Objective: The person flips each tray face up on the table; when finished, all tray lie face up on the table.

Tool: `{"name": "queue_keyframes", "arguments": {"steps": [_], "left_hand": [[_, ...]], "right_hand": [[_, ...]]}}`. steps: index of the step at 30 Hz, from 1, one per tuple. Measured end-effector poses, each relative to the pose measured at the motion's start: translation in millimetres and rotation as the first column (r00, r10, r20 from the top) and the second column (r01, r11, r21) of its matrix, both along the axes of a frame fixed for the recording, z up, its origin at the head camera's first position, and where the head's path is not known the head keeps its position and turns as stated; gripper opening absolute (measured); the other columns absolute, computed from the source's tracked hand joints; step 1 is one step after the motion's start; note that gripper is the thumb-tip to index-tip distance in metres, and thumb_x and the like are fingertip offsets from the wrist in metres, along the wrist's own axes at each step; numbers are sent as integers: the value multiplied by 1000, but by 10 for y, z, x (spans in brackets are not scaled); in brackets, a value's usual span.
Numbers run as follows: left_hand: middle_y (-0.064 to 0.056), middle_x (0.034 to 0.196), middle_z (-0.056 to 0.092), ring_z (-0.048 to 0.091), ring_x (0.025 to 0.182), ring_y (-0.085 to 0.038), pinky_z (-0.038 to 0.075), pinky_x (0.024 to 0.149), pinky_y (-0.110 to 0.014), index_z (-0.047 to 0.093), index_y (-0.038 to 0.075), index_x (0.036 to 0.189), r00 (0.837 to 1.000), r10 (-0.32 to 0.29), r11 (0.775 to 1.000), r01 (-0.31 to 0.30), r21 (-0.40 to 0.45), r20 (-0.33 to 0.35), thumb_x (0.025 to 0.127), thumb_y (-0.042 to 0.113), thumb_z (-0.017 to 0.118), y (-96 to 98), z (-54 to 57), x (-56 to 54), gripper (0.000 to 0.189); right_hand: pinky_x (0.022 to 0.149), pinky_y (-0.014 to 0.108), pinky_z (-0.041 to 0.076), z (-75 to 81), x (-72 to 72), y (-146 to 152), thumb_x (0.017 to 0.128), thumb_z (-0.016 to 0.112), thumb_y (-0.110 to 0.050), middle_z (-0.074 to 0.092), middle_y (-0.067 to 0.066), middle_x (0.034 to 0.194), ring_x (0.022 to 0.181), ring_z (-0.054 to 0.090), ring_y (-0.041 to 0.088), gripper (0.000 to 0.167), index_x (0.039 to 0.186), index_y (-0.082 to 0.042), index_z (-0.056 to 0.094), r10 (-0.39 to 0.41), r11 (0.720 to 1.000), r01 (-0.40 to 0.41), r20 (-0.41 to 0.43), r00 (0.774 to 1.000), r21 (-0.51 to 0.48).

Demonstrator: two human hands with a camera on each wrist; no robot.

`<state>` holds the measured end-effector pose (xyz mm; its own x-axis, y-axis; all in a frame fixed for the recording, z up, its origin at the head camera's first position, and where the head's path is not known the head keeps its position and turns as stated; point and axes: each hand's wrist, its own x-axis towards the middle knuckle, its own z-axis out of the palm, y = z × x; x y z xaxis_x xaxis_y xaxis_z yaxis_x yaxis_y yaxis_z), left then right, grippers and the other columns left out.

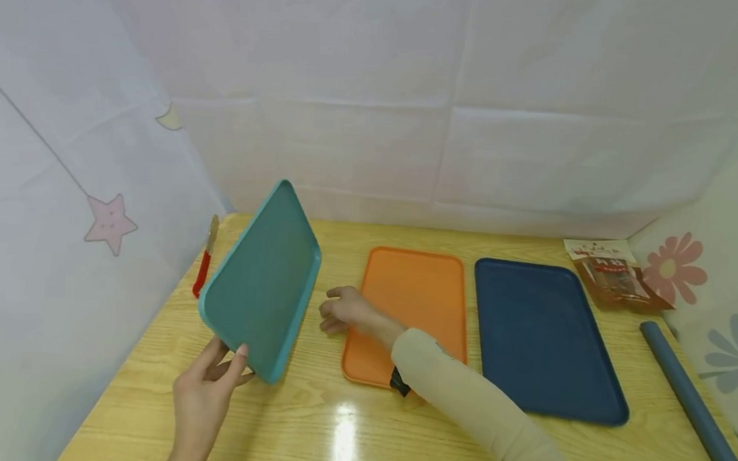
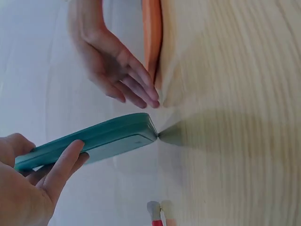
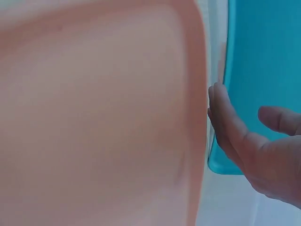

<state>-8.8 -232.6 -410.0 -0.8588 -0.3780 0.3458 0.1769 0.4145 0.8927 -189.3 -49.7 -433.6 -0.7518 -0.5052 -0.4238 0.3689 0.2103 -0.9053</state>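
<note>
A teal tray (image 1: 266, 281) is tilted up on edge at the left of the table. My left hand (image 1: 200, 396) grips its near edge, thumb on the inner face and fingers behind. In the left wrist view, a far corner of the tray meets the tabletop or hovers just over it. My right hand (image 1: 346, 309) hangs between the teal tray and an orange tray (image 1: 418, 296), its forearm crossing above the orange one. Nothing is in that hand; the right wrist view shows its fingers (image 3: 225, 113) extended near the teal tray's edge, contact unclear.
A navy tray (image 1: 545, 337) lies flat right of the orange one. Behind it sits a brown packet (image 1: 617, 282), and a dark grey roll (image 1: 692, 400) runs along the right edge. A red-handled tool (image 1: 202, 275) lies at far left. Cloth walls (image 1: 350, 104) enclose the table.
</note>
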Motion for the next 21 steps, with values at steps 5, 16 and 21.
{"name": "queue_keyframes", "arguments": {"steps": [5, 16, 21], "left_hand": [[-19, 134, 55, 71, 82, -16, 58, 62, -38, 54, 12, 138, 990, 21, 961, -58, 270, 136, 92, 9, 66, 25, 101, 17, 48], [-5, 114, 69, 72, 82, -23, 57, 63, -40, 53, 7, 139, 986, 34, 877, -107, 467, 162, 90, 9, 68, 76, 179, 33, 51], [-5, 111, 70, 72, 83, -24, 57, 66, -42, 49, 7, 141, 990, -27, 889, -38, 456, 136, 96, 14, 60, 79, 250, 15, 47]], "right_hand": [[77, 40, 57, -60, 34, -53, 92, 59, 1, 65, 27, 109, 92, 67, 40, 68, 149, 9, 22, -27, 1000, 27, 27, 999, -8], [70, 37, 58, -198, 90, -112, 87, 63, 10, 67, 19, 96, 77, 70, 28, 72, 148, 9, 25, -80, 993, 80, 6, 997, -82], [68, 40, 58, -162, 88, -67, 87, 64, 9, 68, 17, 97, 73, 71, 27, 66, 146, 6, 34, -98, 993, 99, 15, 995, -64]]}}
